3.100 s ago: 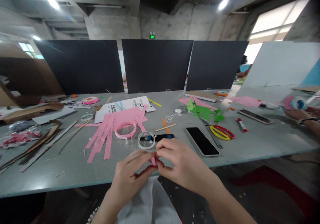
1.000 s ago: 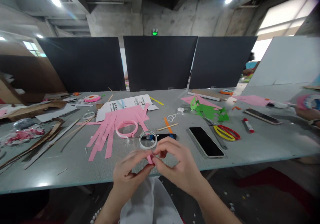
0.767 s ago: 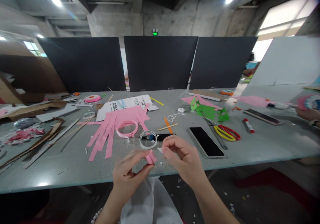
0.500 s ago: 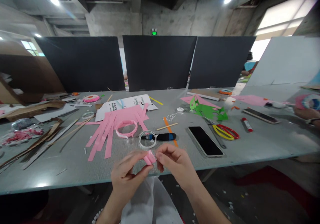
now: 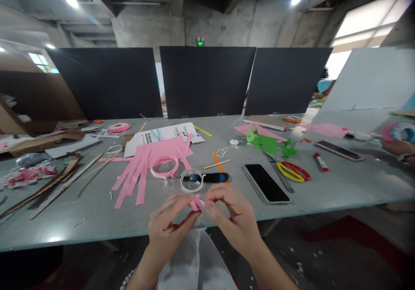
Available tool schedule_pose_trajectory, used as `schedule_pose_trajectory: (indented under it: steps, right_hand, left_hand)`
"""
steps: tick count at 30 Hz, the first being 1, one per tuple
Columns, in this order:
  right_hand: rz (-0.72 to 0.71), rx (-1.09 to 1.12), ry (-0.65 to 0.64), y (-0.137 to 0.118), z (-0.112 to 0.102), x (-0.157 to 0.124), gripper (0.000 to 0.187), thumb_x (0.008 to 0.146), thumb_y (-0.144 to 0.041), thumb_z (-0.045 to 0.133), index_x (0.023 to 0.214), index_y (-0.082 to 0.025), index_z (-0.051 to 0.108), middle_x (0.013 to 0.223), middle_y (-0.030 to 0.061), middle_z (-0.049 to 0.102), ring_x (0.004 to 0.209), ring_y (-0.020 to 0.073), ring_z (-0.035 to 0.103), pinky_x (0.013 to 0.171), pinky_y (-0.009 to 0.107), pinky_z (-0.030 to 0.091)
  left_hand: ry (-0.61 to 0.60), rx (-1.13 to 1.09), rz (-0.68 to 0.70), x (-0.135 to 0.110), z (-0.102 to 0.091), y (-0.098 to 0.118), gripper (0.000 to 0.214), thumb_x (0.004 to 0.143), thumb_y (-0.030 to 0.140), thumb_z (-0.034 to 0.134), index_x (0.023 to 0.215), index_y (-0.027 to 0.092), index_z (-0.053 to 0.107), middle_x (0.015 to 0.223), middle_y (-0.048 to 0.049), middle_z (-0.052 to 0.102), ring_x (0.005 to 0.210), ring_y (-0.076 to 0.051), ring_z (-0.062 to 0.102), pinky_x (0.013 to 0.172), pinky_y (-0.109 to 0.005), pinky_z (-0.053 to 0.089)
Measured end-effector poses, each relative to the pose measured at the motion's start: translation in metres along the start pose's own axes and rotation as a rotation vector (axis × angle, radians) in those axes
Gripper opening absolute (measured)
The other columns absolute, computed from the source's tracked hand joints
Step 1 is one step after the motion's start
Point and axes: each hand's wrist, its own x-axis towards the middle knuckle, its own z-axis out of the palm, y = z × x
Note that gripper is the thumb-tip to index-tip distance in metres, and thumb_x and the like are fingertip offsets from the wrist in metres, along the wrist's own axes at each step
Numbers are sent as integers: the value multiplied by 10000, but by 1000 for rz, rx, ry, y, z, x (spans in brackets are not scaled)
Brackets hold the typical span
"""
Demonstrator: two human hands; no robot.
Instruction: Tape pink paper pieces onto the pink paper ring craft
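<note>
Left hand (image 5: 168, 223): fingers curled, thumb and fingertips pinching a folded pink paper strip (image 5: 195, 203), held just above the counter (image 5: 81, 210).

Right hand (image 5: 231, 216): fingers bent, tips pressed against the strip's right end.

Just beyond the hands: a clear tape roll (image 5: 191, 180) lying flat, beside a black-and-blue tool handle (image 5: 214, 177).

Further along the counter, we find a pink paper hoop (image 5: 164, 167) on fringed pink paper strips (image 5: 138, 180), a black phone (image 5: 266, 183) and red-and-yellow scissors (image 5: 293, 172).
</note>
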Motion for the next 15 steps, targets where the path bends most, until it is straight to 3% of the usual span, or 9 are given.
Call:
schedule_pose_trajectory:
  steps: [4, 8, 11, 15]
  right_hand:
    - [22, 51, 167, 4, -19, -9, 117, 819, -187, 480, 731, -197, 558, 701, 20, 544, 638, 140, 521, 569, 259, 423]
    - [73, -300, 154, 8, -48, -20, 250, 835, -223, 453, 587, -193, 469, 649, 17, 498, 608, 145, 481, 566, 269, 383]
    - [129, -607, 96, 13, -71, -28, 47, 768, -230, 536, 740, -204, 508, 753, 31, 534, 693, 178, 513, 632, 299, 405]
    - [106, -750, 122, 15, -86, -33, 169, 749, -226, 541, 918, -217, 535, 905, 59, 589, 873, 232, 541, 779, 375, 406]
  left_hand:
    - [37, -13, -50, -2, -1, -1, 340, 667, 67, 671, 970, 219, 638, 815, -22, 687, 737, -134, 647, 683, -204, 546]
    - [58, -105, -185, -6, -1, -1, 301, 656, 99, 691, 935, 211, 669, 825, -35, 695, 728, -135, 652, 649, -181, 545]
    - [85, -188, -306, -9, -1, -3, 263, 636, 145, 717, 894, 192, 693, 822, -51, 699, 688, -137, 651, 566, -158, 533]
    - [126, -257, -355, -12, 1, -3, 263, 608, 164, 740, 867, 195, 706, 832, -57, 707, 738, -157, 660, 607, -172, 537]
